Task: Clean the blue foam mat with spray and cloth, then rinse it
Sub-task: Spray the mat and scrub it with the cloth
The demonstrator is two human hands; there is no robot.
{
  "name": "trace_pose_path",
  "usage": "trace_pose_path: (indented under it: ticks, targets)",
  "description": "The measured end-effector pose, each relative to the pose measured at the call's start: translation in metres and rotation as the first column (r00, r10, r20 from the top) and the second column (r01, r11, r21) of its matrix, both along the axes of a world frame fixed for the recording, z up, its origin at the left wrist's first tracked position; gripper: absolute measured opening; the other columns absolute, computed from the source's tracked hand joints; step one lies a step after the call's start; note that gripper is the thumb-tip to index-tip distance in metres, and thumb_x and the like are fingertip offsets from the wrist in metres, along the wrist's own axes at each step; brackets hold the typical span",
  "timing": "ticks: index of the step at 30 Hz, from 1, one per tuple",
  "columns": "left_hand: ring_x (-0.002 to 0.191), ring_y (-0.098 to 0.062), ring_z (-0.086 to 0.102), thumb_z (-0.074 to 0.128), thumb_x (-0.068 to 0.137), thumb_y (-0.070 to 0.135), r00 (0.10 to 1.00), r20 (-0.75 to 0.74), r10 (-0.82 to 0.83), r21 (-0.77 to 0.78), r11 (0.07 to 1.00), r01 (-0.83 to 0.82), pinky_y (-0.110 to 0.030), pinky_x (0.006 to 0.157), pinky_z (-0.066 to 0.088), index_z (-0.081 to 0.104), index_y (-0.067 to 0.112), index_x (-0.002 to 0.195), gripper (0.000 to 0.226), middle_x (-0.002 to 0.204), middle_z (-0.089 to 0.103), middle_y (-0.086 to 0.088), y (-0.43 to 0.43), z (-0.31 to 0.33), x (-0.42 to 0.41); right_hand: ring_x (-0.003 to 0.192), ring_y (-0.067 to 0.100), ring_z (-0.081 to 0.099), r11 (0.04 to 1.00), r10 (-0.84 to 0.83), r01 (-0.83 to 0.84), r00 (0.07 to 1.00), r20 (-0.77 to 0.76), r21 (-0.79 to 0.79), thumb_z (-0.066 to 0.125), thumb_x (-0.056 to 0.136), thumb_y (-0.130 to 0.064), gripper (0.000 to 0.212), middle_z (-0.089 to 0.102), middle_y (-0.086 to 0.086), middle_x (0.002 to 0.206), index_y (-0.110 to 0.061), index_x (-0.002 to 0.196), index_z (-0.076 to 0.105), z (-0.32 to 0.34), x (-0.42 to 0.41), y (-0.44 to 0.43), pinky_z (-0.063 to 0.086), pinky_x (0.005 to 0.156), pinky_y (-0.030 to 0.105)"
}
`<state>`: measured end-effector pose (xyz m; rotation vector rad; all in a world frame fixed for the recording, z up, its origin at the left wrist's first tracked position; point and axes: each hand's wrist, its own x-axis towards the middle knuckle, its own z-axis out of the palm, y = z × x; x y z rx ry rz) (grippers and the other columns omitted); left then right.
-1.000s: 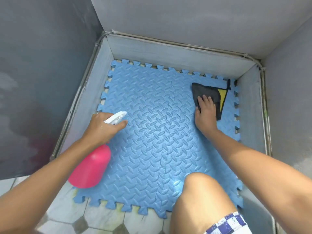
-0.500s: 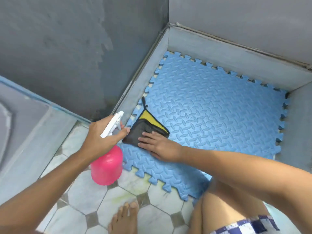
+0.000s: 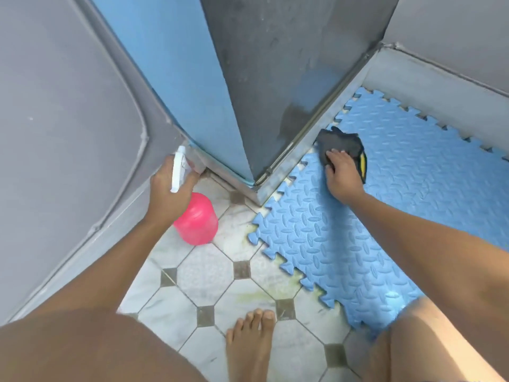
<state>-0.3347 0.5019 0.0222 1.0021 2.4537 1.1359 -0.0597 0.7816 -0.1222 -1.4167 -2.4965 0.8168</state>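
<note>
The blue foam mat with jigsaw edges lies on the floor inside a grey walled corner. A dark grey cloth with a yellow patch sits on the mat's left edge by the wall base. My right hand presses flat on the cloth, fingers straight. My left hand grips the neck of a pink spray bottle with a white trigger head, held over the tiled floor left of the mat.
A grey and blue wall corner juts out between my hands. White octagonal floor tiles lie in front. My bare foot and both knees fill the bottom of the view.
My right hand has swept the cloth from the mat's far right across to its left edge. The view has swung left; the spray bottle has moved off the mat over the tiles.
</note>
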Motion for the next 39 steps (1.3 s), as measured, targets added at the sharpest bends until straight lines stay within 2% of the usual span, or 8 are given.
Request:
trace_pose_path:
  ticks: [8, 15, 22, 25, 28, 32, 35, 39]
  targets:
    - [0.091, -0.031, 0.058, 0.062, 0.1, 0.03, 1.0, 0.007, -0.014, 0.1, 0.995, 0.013, -0.043, 0.084, 0.05, 0.051, 0.006, 0.116, 0.03, 0.105, 0.06, -0.014, 0.007, -0.014, -0.023, 0.15, 0.031, 0.029, 0.9, 0.432, -0.431, 0.902, -0.008, 0.066, 0.039, 0.103, -0.024, 0.05, 0.044, 0.01, 0.155, -0.007, 0.149, 0.045, -0.014, -0.018, -0.173, 0.027, 0.12, 0.053]
    - [0.083, -0.017, 0.063, 0.081, 0.079, 0.046, 0.99, 0.032, -0.139, -0.069, 0.988, 0.141, -0.045, 0.084, 0.056, 0.042, 0.022, 0.13, 0.068, 0.109, 0.058, 0.006, -0.003, -0.008, -0.033, 0.153, 0.01, 0.018, 0.457, 0.887, -0.888, 0.46, 0.049, 0.058, 0.045, 0.106, -0.03, 0.047, 0.033, -0.01, 0.161, -0.021, 0.153, 0.041, -0.009, 0.03, -0.127, 0.018, 0.125, 0.035]
    - [0.152, -0.007, 0.033, 0.086, 0.062, 0.07, 0.947, 0.129, -0.295, -0.128, 0.942, 0.311, -0.047, 0.121, 0.036, 0.006, 0.037, 0.161, 0.131, 0.165, 0.025, 0.018, -0.016, 0.008, -0.05, 0.15, 0.027, 0.025, 0.996, 0.087, -0.087, 0.995, 0.042, 0.005, 0.053, 0.101, -0.025, 0.053, 0.035, 0.009, 0.161, -0.01, 0.15, 0.042, -0.003, 0.02, -0.03, 0.02, 0.124, 0.042]
    - [0.114, -0.013, 0.059, 0.073, 0.079, 0.059, 0.974, -0.148, -0.172, -0.019, 0.985, 0.171, -0.039, 0.098, 0.049, 0.047, 0.018, 0.133, 0.073, 0.126, 0.059, 0.002, -0.015, 0.032, -0.041, 0.147, 0.035, 0.024, 0.995, -0.098, 0.1, 0.989, 0.114, -0.01, 0.048, 0.102, -0.028, 0.055, 0.033, 0.014, 0.16, -0.007, 0.152, 0.039, 0.001, 0.001, -0.064, 0.019, 0.123, 0.047]
    - [0.053, -0.003, 0.037, 0.061, 0.093, 0.043, 0.86, -0.383, -0.338, 0.034, 0.925, 0.378, -0.028, 0.056, 0.034, 0.042, 0.022, 0.071, 0.036, 0.057, 0.032, 0.012, -0.005, 0.071, -0.015, 0.135, 0.038, 0.038, 0.99, 0.116, -0.124, 0.987, 0.11, 0.07, 0.057, 0.098, -0.029, 0.054, 0.044, 0.015, 0.153, -0.008, 0.147, 0.048, 0.007, -0.003, -0.126, 0.033, 0.116, 0.05]
    - [0.049, -0.016, 0.037, 0.056, 0.102, 0.034, 0.598, -0.427, -0.678, -0.101, 0.693, 0.714, -0.03, 0.048, 0.034, 0.049, 0.013, 0.067, 0.041, 0.054, 0.034, 0.009, 0.019, 0.117, 0.033, 0.13, 0.03, 0.048, 0.935, 0.348, -0.347, 0.937, 0.012, -0.078, 0.063, 0.095, -0.01, 0.042, 0.056, 0.008, 0.144, -0.011, 0.136, 0.062, 0.021, 0.013, -0.171, 0.04, 0.11, 0.036]
    - [0.052, -0.021, 0.043, 0.051, 0.104, 0.034, 0.467, -0.479, -0.743, -0.107, 0.578, 0.809, -0.033, 0.048, 0.039, 0.057, 0.011, 0.077, 0.036, 0.061, 0.044, 0.008, 0.056, 0.163, 0.074, 0.098, 0.016, 0.062, 0.907, -0.006, -0.026, 0.997, -0.074, -0.421, 0.06, 0.093, 0.0, 0.031, 0.072, 0.004, 0.11, -0.012, 0.119, 0.073, 0.055, 0.011, -0.138, 0.042, 0.078, 0.014]
    - [0.058, -0.032, 0.051, 0.048, 0.104, 0.034, 0.33, -0.626, -0.707, -0.094, 0.488, 0.868, -0.036, 0.05, 0.043, 0.058, 0.01, 0.086, 0.032, 0.069, 0.047, 0.007, 0.119, 0.236, 0.129, 0.076, 0.015, 0.064, 0.722, -0.415, 0.12, 0.863, -0.288, -0.681, 0.058, 0.095, 0.002, 0.021, 0.072, 0.006, 0.089, -0.009, 0.105, 0.074, 0.139, 0.01, -0.068, 0.05, 0.067, 0.023]
